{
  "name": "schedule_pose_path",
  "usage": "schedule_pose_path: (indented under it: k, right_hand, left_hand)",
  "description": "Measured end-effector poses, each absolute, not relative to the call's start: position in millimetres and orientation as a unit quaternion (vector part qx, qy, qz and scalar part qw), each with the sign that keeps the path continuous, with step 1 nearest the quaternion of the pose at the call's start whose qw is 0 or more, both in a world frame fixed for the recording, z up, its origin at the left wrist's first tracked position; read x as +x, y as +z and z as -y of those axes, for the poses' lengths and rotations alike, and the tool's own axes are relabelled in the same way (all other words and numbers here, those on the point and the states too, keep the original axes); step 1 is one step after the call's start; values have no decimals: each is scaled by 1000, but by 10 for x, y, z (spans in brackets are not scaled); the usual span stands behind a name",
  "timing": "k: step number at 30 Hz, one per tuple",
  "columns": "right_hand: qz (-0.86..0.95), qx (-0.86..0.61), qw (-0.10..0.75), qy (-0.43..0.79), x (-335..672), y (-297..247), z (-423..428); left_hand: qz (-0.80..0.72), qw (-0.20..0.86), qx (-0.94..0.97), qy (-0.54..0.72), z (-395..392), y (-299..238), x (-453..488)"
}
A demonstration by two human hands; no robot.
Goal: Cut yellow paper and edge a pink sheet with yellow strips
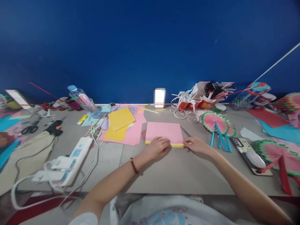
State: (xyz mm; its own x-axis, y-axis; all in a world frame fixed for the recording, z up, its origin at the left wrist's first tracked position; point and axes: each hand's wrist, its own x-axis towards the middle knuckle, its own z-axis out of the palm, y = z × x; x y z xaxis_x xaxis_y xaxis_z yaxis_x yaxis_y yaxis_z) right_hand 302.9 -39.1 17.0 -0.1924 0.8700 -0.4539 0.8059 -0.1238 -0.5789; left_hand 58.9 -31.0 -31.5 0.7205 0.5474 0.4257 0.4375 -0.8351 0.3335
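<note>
A pink paper sheet (161,129) lies in front of me with a yellow strip (176,145) along its near edge. My left hand (160,146) rests over that near edge, fingers laid on the paper. At the right near corner my right hand (191,144) pinches the paper's edge between thumb and fingers. A thin dark tool (185,131), its kind unclear, lies just behind my right hand. To the left are yellow sheets (122,118) on top of larger pink sheets (136,134).
A power strip (77,159) with white cables and a tilted water bottle (83,100) stand left. Right are pink paper fans (215,122), a phone (241,150) with a mouse (255,159), and red cups (206,101). Another person's hand (6,139) shows at far left.
</note>
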Motion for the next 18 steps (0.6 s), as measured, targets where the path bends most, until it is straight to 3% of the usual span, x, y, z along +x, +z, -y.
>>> schedule_pose_path:
  k: [18]
  right_hand:
    - [668, -632, 26, 393, 3028, 189, 365]
  left_hand:
    - [-267, 116, 927, 237, 308, -320, 576]
